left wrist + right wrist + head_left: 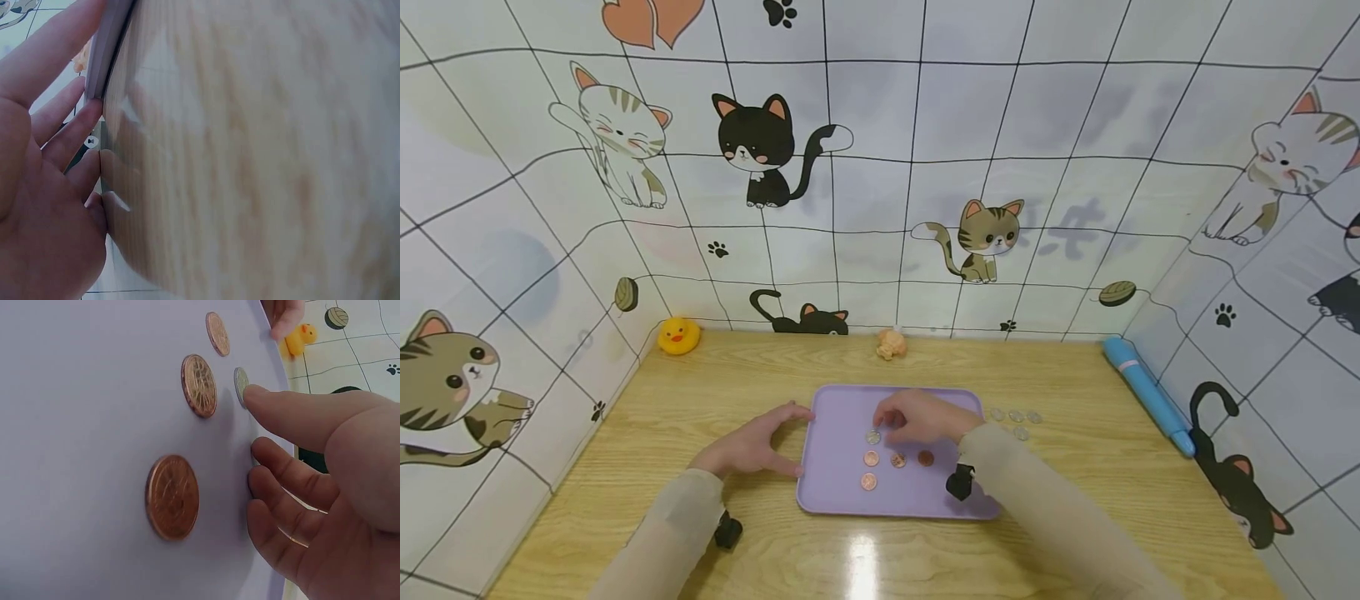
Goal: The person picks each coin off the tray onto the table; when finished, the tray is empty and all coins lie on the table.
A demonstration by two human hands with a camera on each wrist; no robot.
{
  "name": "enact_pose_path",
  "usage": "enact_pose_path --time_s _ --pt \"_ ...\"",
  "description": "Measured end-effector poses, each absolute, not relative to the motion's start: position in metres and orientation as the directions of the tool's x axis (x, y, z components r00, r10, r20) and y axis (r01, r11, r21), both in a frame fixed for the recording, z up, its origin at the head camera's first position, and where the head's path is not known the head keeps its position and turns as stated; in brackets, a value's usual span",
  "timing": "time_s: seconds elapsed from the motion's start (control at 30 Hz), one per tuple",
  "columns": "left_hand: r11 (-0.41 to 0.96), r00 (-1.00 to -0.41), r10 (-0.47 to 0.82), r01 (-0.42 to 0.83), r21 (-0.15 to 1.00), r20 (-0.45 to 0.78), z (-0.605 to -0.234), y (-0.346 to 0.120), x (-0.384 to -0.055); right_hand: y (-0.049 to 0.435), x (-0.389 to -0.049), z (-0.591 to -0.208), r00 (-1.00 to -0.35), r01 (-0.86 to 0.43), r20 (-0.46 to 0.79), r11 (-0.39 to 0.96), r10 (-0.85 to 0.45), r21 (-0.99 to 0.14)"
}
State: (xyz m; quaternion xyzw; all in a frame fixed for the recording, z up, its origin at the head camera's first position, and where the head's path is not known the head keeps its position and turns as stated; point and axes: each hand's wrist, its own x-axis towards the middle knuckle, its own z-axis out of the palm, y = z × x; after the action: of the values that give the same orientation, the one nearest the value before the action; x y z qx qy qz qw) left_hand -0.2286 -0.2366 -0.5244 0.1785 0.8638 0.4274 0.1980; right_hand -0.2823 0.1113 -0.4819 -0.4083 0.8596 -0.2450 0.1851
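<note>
Left grip [756,442] spread against the left side of a purple tray [831,492], right grip [919,417] loosely parted beside a silver coin [873,437], four copper coins [870,458] near, wooden table [752,367] underneath.

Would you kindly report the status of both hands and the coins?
Left hand touching left edge of purple tray. Right hand over tray, beside silver coin; grip unclear. Four copper coins on tray. No obstruction visible.

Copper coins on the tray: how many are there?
4: left coin, middle coin and right coin in a row; near coin below left coin in the head view. The right hand may hide others.
</note>
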Motion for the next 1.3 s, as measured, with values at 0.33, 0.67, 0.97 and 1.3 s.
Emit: enact_pose_path --time_s 0.33,0.67,0.97,1.3 --pt "0.576 -0.859 0.475 0.137 0.806 -0.193 -0.523 -0.236 -0.227 0.101 -0.286 -0.489 -0.571 -0.623 -0.115 0.521 -0.813 -0.584" --pt "0.572 -0.859 0.474 0.131 0.810 -0.195 -0.524 -0.236 -0.227 0.097 -0.283 -0.488 -0.556 -0.657 -0.100 0.510 -0.825 -0.555" --pt "0.566 -0.855 0.483 0.140 0.813 -0.190 -0.522 -0.237 -0.228 0.093 -0.286 -0.487 -0.544 -0.666 -0.139 0.527 -0.827 -0.528" --pt "0.551 -0.854 0.493 0.159 0.819 -0.166 -0.524 -0.238 -0.228 0.087 -0.285 -0.483 -0.546 -0.658 -0.215 0.574 -0.810 -0.488"
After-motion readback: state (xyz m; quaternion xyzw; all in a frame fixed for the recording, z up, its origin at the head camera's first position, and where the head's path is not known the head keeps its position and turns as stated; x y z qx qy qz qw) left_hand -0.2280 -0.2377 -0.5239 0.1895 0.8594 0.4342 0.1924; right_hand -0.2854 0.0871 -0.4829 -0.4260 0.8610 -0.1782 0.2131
